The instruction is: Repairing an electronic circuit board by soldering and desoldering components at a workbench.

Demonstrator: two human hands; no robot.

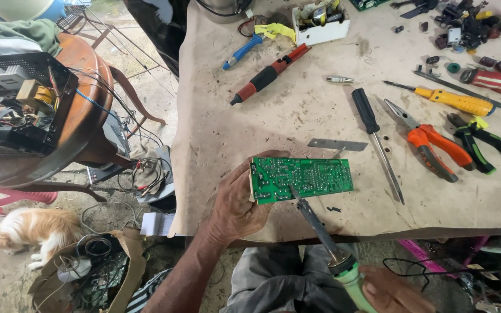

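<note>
On the counter (pixel 297 116), a worn beige sheet stained with grime covers the top, its front edge ragged, and the ground beside it is bare dusty concrete strewn with wires. Seen from the head camera, the left hand (pixel 236 203) grips a flat green circuit board (pixel 301 178) by its short left edge, thumb on top and fingers (pixel 271 155) curled behind, holding it just above the counter's near edge. The right hand (pixel 387 293) is wrapped around the pale green handle of a soldering iron (pixel 320 229), whose thin metal tip touches the board's lower edge. Near them lie a black-handled screwdriver (pixel 375 136), orange-gripped pliers (pixel 430 142), a yellow-handled screwdriver (pixel 450 99) and a flat grey metal strip (pixel 337 144). At left, an opened black device (pixel 15 104) sits on a round wooden chair (pixel 88 87), and a fluffy orange-and-white animal (pixel 33 229) lies on the ground.
</note>
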